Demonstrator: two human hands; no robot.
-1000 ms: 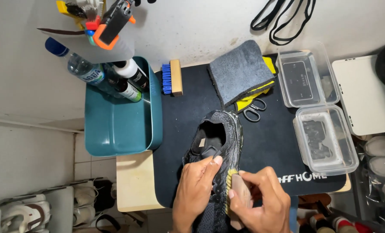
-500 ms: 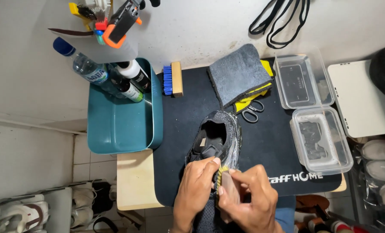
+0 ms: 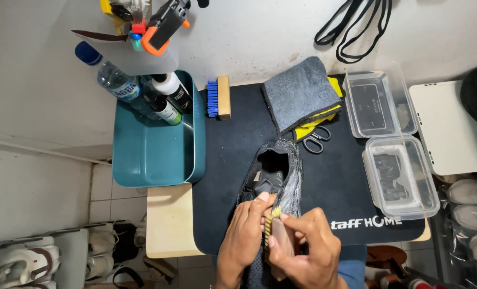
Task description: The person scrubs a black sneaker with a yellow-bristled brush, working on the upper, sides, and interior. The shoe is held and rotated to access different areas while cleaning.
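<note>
Black rubber work mat; at eleven o'clock a teal plastic tub, at one a folded grey cloth, at three two clear plastic containers

In the teal tub at the bench's left stand a clear water bottle with a blue cap and a blue-green label, and two dark bottles with white labels. Two clear plastic boxes sit at the right, beside the black mat's white printed logo
</note>
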